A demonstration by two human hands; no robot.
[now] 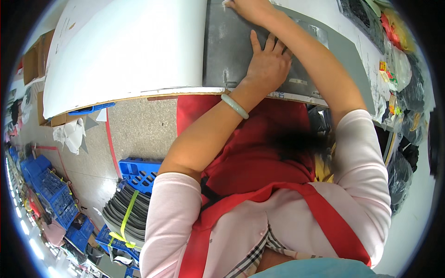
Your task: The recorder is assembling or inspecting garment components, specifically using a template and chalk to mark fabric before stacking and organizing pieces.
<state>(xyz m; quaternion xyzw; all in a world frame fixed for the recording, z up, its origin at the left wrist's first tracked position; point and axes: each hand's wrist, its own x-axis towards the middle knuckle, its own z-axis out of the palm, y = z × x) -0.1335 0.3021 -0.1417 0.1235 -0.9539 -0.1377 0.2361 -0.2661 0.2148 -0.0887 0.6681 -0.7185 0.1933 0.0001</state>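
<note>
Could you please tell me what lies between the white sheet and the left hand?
In the head view, only bare dark grey work surface lies between the white sheet and the left hand.

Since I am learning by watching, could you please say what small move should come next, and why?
I would perhaps press the left hand more firmly onto the dark grey sheet to steady it: that hand lies spread there, while the right hand reaches farther out, fingertips at a small white piece.
</note>
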